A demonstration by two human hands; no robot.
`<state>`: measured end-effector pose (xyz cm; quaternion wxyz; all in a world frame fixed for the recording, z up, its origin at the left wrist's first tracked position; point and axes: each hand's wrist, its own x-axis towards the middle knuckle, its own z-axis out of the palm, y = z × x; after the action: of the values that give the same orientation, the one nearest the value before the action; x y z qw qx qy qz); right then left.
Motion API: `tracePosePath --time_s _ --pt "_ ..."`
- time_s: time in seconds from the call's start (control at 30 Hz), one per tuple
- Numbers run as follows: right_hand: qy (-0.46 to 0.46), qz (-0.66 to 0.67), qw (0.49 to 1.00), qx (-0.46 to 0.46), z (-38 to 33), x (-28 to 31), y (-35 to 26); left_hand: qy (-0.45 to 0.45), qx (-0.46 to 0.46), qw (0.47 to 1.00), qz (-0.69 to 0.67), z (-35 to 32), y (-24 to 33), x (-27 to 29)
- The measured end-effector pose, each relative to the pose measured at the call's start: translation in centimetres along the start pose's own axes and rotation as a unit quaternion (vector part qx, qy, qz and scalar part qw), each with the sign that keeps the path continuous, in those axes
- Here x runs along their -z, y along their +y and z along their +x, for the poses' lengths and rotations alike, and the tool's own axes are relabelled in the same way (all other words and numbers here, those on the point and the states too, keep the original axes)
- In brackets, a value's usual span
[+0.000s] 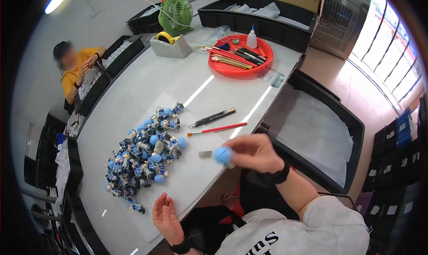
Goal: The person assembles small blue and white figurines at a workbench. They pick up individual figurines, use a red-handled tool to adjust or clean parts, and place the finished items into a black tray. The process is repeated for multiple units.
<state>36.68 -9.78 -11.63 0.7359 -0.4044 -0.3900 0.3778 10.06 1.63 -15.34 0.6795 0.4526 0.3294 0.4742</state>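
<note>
My right hand [257, 153] is closed on a small figurine [223, 155], gripping it between thumb and fingers above the table's near edge. Its round, light-blue head shows; the rest is mostly hidden by my fingers. My left hand [167, 217] is held open and empty at the table edge, fingers loosely stretched. A heap of similar figurines [141, 159], with blue heads, striped clothes and dark feet, lies on the white table to the left. Between heap and right hand are a dark-handled craft knife [213, 117], a red paintbrush [217, 129] and a small flat metal piece [205, 154].
A round red tray [215, 68] farther off carries brushes, pens and a white squeeze bottle [252, 38]. Behind stand a tape dispenser [171, 48] and a green fan [175, 15]. A lined black bin [356, 141] sits at right. Across the table, another person [76, 68] works beside black bins.
</note>
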Motion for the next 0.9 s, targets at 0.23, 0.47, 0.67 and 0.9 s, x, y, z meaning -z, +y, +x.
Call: tracePosePath --time_s 0.23,0.47,0.67,0.9 --pt "0.39 -0.252 0.884 -0.058 -1.2 19.6 -2.4 0.002 -0.013 0.999 0.042 0.1 0.0 -0.4" --pt "0.182 -0.613 0.694 -0.33 0.0 29.3 10.3 0.008 -0.02 0.998 0.067 0.2 0.0 -0.1" --pt "0.218 -0.663 0.647 -0.307 0.6 31.1 16.6 0.028 -0.015 0.997 0.071 0.1 0.0 -1.2" --pt "-0.064 -0.844 0.504 -0.174 0.7 32.7 19.3 0.042 -0.001 0.998 0.042 0.0 0.1 -1.1"
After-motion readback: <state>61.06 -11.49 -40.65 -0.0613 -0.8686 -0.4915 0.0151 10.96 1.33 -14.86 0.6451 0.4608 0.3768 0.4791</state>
